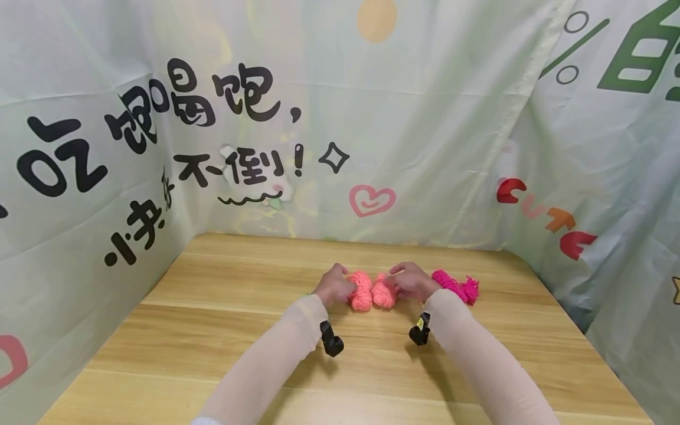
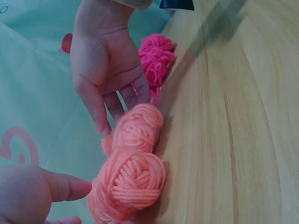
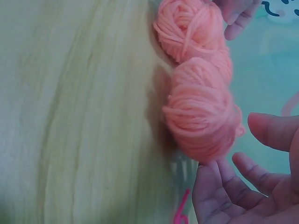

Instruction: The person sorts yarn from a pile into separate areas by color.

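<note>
Bright, even head view, soft shadows on the tabletop (image 1: pixel 372 383), dimmer, cool-tinged, slightly soft wrist views

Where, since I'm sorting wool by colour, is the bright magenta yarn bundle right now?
In the head view, the bright magenta yarn bundle lies on the pale wooden table, right of the right hand.

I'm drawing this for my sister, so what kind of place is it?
Probably a little indoor booth, maybe for filming handwork. There's a wooden table, printed cloth hanging like walls around it, and small black cameras worn on the arms.
</note>
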Available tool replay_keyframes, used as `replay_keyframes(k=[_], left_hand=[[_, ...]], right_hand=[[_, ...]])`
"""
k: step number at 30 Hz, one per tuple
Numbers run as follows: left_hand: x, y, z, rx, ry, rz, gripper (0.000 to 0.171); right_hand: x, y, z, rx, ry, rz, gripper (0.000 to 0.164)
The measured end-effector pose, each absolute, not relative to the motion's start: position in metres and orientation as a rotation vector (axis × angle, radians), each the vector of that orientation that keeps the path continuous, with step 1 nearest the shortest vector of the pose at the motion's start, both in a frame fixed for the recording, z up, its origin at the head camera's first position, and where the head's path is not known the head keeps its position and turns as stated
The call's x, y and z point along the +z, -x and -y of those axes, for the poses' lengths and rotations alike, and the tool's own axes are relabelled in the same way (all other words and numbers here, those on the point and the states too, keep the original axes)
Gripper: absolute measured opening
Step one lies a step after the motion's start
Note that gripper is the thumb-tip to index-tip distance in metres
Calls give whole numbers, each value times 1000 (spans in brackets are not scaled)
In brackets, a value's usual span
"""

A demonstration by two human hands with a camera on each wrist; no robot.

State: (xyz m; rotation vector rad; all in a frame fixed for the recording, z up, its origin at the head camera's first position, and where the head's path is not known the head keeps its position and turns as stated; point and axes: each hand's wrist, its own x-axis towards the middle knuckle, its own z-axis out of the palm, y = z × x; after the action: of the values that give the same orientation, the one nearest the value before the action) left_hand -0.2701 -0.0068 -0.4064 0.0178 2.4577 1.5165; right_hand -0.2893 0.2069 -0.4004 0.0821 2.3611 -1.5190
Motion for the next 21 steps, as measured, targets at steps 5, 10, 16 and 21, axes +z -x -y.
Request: replay_keyframes(k=[5,10,16,21], left_hand=[[-406,271,10,1518,-31,-2482,49],[-403,270,15,1507,-34,-2485,49],[-402,269,20,1543,-40,-2462,49],[-400,269,25,1588,-76,-2427,53]], right_hand=[[-396,290,-210,-1503,-87,-2375,40],[-395,291,-212,-1481,-75,-2388,40],[-391,289,-213,-1504,-34,-2349,45],[-386,287,-212,-1540,-39,-2323,43]])
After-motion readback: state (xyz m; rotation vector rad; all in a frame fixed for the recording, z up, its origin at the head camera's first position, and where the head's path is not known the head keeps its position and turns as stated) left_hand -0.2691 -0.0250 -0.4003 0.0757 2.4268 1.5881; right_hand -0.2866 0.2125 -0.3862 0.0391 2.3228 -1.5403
